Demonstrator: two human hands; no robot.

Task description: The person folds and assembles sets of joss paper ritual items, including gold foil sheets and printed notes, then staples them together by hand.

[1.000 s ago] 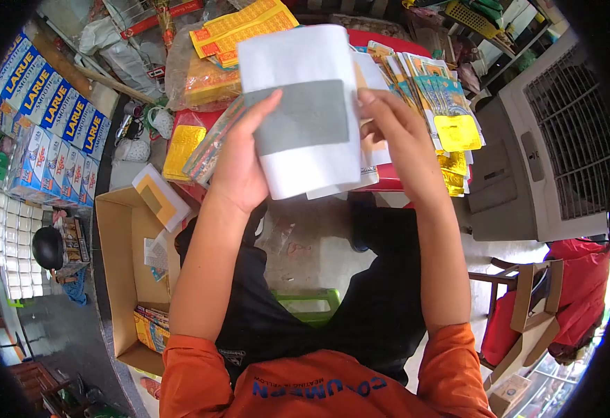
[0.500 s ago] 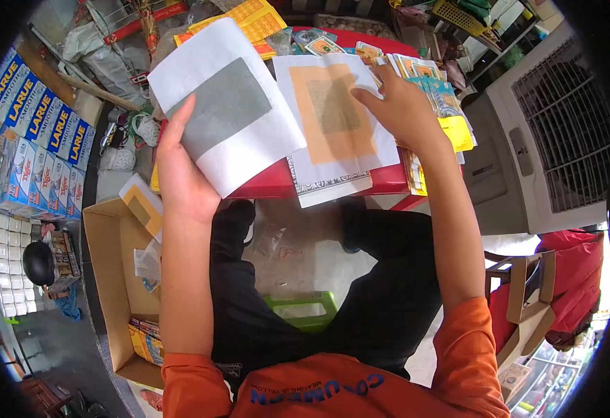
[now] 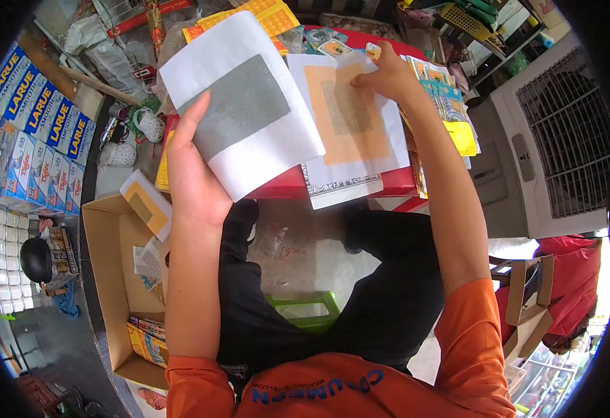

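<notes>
My left hand point(image 3: 197, 164) grips a thin stack of white paper sheets point(image 3: 200, 66), thumb pressed on the front. The top sheet bears a dull silver-grey rectangle point(image 3: 246, 104). Beside it, on the red table, lies a white sheet with an orange square and a darker centre patch point(image 3: 347, 108). From under that one sticks out a sheet with black ornate print point(image 3: 345, 189). My right hand point(image 3: 392, 73) is over the orange sheet's top right corner, thumb and fingers apart, the thumb at the sheet. A small printed piece point(image 3: 373, 51) shows beside its index finger.
Banknote-like printed papers point(image 3: 437, 97) and a yellow card point(image 3: 459, 138) lie right on the red table point(image 3: 277, 184). Yellow printed papers point(image 3: 270, 21) are at the back. A cardboard box point(image 3: 106, 279) with papers stands left. Beer cartons point(image 3: 40, 125) and an air cooler point(image 3: 556, 132) flank me.
My right hand has moved up from the orange sheet's upper right part to its top corner. The stack in my left hand and the orange sheet have shifted slightly right.
</notes>
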